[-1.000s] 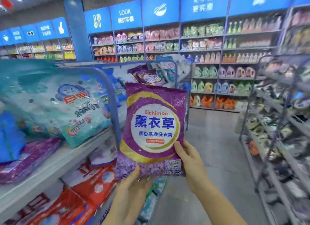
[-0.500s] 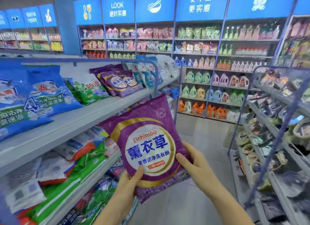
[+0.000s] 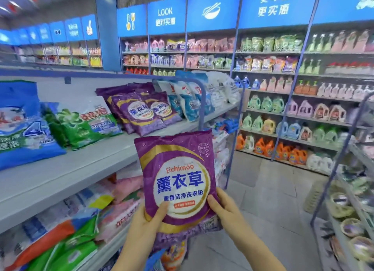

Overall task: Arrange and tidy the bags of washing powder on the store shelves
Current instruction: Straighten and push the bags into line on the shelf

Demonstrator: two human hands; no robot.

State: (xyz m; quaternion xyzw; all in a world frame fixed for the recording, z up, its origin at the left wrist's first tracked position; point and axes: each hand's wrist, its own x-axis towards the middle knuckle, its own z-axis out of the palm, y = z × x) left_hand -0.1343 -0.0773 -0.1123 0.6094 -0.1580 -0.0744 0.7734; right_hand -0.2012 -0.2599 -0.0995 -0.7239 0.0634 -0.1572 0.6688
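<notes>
A purple bag of washing powder (image 3: 178,169) stands upright in front of me, held by its lower corners. My left hand (image 3: 145,224) grips the lower left corner, thumb on the front. My right hand (image 3: 224,210) grips the lower right edge, thumb across the front. On the grey top shelf (image 3: 85,169) to my left lie matching purple bags (image 3: 139,111), green bags (image 3: 85,123), a blue bag (image 3: 22,127) and blue-white bags (image 3: 188,100).
The lower shelf (image 3: 105,250) holds mixed pink, red and green bags. A blue metal frame (image 3: 202,100) ends the left shelf unit. Detergent bottles fill the far wall shelves (image 3: 293,117). A rack with baskets (image 3: 348,210) lines the right side of the tiled aisle (image 3: 269,189).
The view has shifted along the shelf, from close against the left bags to further back. The purple bag tilted, then stands upright again, still held by both hands at its bottom.
</notes>
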